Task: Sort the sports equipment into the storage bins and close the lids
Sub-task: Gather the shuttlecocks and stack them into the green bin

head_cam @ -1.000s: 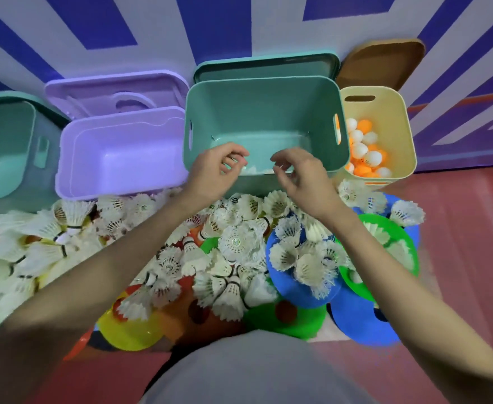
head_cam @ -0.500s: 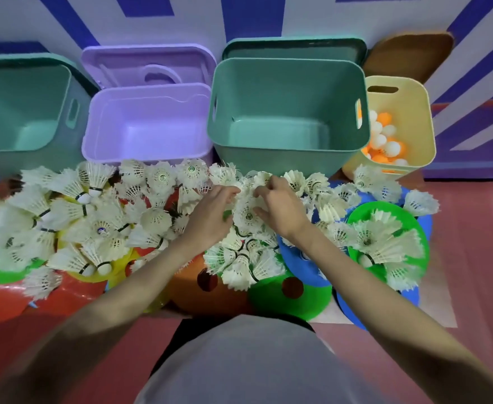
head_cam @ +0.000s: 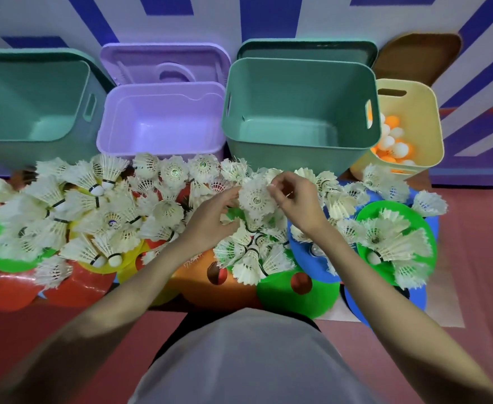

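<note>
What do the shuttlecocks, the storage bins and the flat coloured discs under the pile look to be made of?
Shuttlecocks: white feather skirts by their frayed, ribbed look, on pale rounded bases, possibly cork.
Green bin and purple bin: moulded plastic, matte, with smooth rounded rims and cut-out handles.
Green disc: thin, glossy, probably flexible plastic, with a round centre hole.

Four bins (head_cam: 297, 112) in a row, lids (head_cam: 306, 49) behind, shuttlecocks (head_cam: 257, 196) in front atop discs (head_cam: 295, 293), balls (head_cam: 394, 141) in rightmost bin.
</note>
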Motion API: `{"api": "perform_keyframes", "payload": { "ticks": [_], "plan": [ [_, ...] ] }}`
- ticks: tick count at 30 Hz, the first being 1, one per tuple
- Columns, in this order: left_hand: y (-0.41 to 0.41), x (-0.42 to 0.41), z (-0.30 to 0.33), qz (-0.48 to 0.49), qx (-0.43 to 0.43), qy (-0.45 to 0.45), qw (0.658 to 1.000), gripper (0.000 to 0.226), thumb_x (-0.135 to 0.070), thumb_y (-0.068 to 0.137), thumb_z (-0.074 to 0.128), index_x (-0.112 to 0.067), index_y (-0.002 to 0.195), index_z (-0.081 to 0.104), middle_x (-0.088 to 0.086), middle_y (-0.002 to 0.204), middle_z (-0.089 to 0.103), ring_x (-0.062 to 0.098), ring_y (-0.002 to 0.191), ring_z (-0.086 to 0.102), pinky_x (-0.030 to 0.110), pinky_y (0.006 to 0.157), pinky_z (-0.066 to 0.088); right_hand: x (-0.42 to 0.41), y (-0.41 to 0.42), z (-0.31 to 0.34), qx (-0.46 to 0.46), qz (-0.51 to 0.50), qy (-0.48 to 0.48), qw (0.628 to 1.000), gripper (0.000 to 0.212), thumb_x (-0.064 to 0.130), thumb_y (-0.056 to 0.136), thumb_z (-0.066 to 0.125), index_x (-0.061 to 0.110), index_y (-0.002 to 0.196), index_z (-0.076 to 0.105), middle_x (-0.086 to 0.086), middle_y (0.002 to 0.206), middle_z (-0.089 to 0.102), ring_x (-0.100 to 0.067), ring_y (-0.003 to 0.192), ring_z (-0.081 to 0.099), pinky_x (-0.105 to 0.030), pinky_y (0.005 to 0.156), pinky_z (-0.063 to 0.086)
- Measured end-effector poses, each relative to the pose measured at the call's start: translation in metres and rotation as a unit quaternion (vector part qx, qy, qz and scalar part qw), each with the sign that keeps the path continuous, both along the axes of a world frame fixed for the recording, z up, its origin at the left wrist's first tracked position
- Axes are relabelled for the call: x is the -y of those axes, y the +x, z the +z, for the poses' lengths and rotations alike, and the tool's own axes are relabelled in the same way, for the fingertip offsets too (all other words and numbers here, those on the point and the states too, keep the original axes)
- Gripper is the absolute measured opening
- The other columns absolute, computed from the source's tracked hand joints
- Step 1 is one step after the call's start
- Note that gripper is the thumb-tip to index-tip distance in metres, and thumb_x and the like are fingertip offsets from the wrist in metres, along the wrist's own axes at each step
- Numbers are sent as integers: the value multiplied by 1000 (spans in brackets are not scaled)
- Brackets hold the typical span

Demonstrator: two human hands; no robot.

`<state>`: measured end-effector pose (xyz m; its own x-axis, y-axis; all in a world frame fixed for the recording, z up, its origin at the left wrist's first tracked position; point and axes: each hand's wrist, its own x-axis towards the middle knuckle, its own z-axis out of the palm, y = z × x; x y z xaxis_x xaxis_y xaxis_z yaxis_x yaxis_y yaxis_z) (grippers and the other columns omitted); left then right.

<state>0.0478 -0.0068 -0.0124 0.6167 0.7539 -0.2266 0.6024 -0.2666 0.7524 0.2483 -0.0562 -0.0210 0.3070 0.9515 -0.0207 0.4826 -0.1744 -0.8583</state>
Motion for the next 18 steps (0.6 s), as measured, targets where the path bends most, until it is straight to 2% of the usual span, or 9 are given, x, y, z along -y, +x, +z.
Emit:
{"api": "perform_keyframes", "payload": {
  "ticks": [4,7,9,11,12,15,16,18],
  "plan": [
    [-7,6,8,15,28,-17,999,83,-23,74,81,-15,144,38,-10,127,49,7,113,49,28,98,43,12,-17,12,-150,-66,-10,986,7,4,87,66,0,84,62,-9,63,62,-10,54,60,-27,58,52],
    [-12,12,7,50,81,-26,995,67,-20,74,82,-20,132,49,-16,114,61,-8,102,58,17,93,48,27,-38,17,-232,-79,-4,970,8,-1,85,67,-7,86,62,-14,63,59,-7,51,61,-17,54,46],
    [-19,14,5,74,94,-26,992,62,-15,75,81,-13,130,52,-12,111,63,1,102,62,15,90,50,36,-48,18,-243,-74,-4,967,11,0,87,65,-10,92,63,-14,65,61,-6,54,63,-14,55,46],
    [-29,16,2,79,97,-19,992,62,-20,76,80,-11,131,52,-5,113,64,7,101,62,16,90,50,46,-54,14,-222,-77,-13,972,11,3,91,61,-5,98,65,-13,70,66,-6,61,64,-14,59,47],
    [-34,17,1,81,93,-22,992,65,-26,76,79,-10,132,51,-3,114,64,8,101,61,21,92,50,51,-56,11,-199,-76,-22,977,11,5,92,59,0,99,66,-11,73,67,-7,63,64,-17,62,48],
    [-51,18,-2,83,89,-24,992,76,-52,70,72,-12,131,52,3,112,65,17,103,62,37,92,53,67,-60,-3,-32,-20,-100,994,16,19,86,69,11,100,67,-6,81,67,-16,73,63,-32,71,52],
    [-56,19,-3,84,87,-27,992,72,-50,70,72,-12,128,53,7,111,65,20,102,63,39,92,53,71,-61,-7,32,20,-148,988,24,25,82,74,12,102,68,-5,87,66,-18,77,62,-33,74,51],
    [-64,17,-7,91,84,-34,992,60,-35,76,76,-12,126,53,9,111,64,20,103,62,39,93,53,76,-65,-13,126,87,-224,963,41,35,75,79,14,109,66,-5,98,60,-20,86,58,-33,79,49]
  ]
}}
